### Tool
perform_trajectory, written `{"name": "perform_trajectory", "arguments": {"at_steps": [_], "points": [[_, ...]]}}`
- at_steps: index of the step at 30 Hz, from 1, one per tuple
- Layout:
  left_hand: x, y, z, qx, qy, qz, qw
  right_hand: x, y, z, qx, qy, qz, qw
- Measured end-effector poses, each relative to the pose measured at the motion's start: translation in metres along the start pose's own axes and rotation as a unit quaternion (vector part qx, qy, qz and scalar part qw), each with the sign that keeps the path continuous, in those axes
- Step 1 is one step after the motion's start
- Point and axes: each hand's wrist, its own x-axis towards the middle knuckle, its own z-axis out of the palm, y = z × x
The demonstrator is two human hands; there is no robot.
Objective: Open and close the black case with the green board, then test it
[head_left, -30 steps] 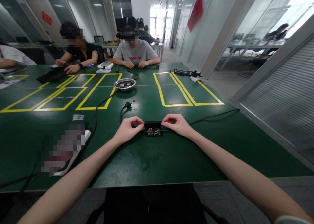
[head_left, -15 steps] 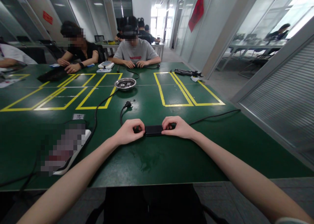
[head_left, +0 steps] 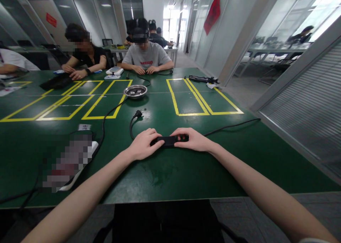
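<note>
A black power adapter (head_left: 167,141) lies on the green table (head_left: 165,175) straight in front of me. My left hand (head_left: 145,144) is closed around its left end, with the thumb along the near edge. Its right end is in the grip of my right hand (head_left: 194,139), whose fingers reach over the far side. From the left side a black cord curls up to a plug (head_left: 137,114) lying on the table. Another thin black cable (head_left: 231,126) runs off to the right behind my right hand. Both ends of the adapter are partly hidden by my fingers.
A metal bowl (head_left: 135,91) with small metal pieces stands beyond the plug. To the left lies a blurred-out device with a white edge (head_left: 90,154). Yellow tape outlines (head_left: 190,114) mark the table, and a black tripod-like item (head_left: 201,79) lies far right. Co-workers sit across.
My left hand has slid right, its thumb now farther over the adapter. The fingers of my right hand have shifted left along the far side. The adapter stays in about the same place.
</note>
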Motion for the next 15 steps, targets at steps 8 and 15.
{"name": "perform_trajectory", "arguments": {"at_steps": [8, 15], "points": [[0.001, 0.004, 0.002, 0.009, 0.017, 0.020, 1.000, 0.000, -0.005, 0.012, -0.065, 0.036, -0.089, 0.993], [0.001, 0.009, 0.004, 0.035, 0.059, 0.047, 0.997, 0.003, -0.007, 0.026, -0.225, 0.069, -0.118, 0.965]]}}
